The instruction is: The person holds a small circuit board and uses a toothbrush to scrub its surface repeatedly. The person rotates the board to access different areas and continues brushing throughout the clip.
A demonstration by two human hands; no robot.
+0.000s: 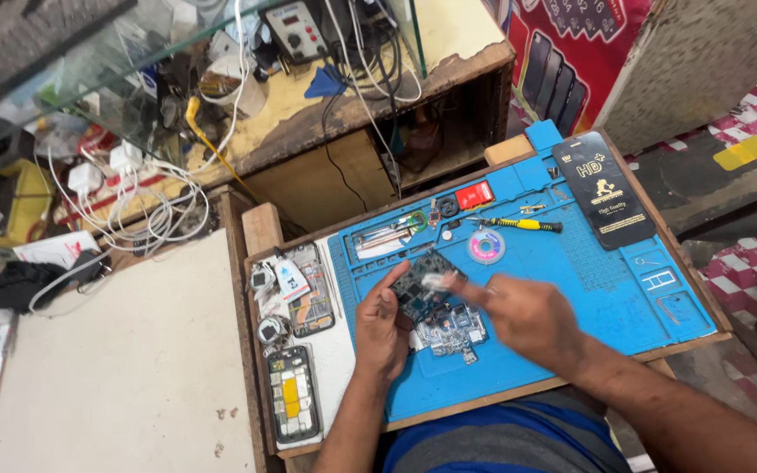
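I see my left hand (381,326) lifted a little above the blue work mat (589,289), its thumb and fingers closed around the edges of a small dark circuit board (422,282), which it holds tilted over the left-middle part of the mat. My right hand (523,317) comes in from the right with the fingers pinched on a small white wad (438,281), cloth or tissue as far as I can tell, pressed against the top face of the board; the hand is a bit blurred, so the exact finger placement is unclear. Just beneath the board, lying on the mat, is another stripped board with metal shields (453,333). Further up the mat I see a yellow-handled screwdriver (523,224), a small round spool (486,246) just below it, a red flat piece (474,194) near the top edge, and tweezers (387,236) in a tray recess at the upper left. A black flat package (602,191) rests across the mat's upper right corner. To the left of the mat, on a white strip, lies an opened phone body with a yellow patch inside (293,394), with another open frame (313,302) above it. Behind, on the worn bench, sits a tangle of white cables (146,206) and a station with a display (298,28).
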